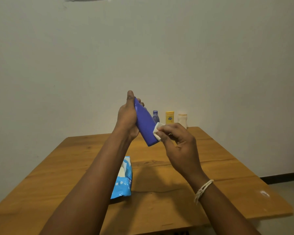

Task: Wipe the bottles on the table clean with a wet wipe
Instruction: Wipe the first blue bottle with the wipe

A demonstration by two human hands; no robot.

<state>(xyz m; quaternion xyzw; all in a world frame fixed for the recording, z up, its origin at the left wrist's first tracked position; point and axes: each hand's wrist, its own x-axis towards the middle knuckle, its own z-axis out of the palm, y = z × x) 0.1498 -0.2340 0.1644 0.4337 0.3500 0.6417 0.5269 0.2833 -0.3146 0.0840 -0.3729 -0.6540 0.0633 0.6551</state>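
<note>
My left hand (127,116) grips a tall blue bottle (145,126) held tilted in the air above the table, its flat end pointing down toward me. My right hand (175,138) pinches a folded white wet wipe (157,132) and presses it against the bottle's lower right side. Three more bottles stand upright in a row at the table's far edge: a small purple one (156,116), a yellow one (169,117) and a white one (182,119).
An opened light-blue wet wipe pack (124,180) lies on the wooden table (227,175) beside my left forearm, a white wipe showing at its opening. A plain wall rises behind the table. The table's right edge drops off to the floor.
</note>
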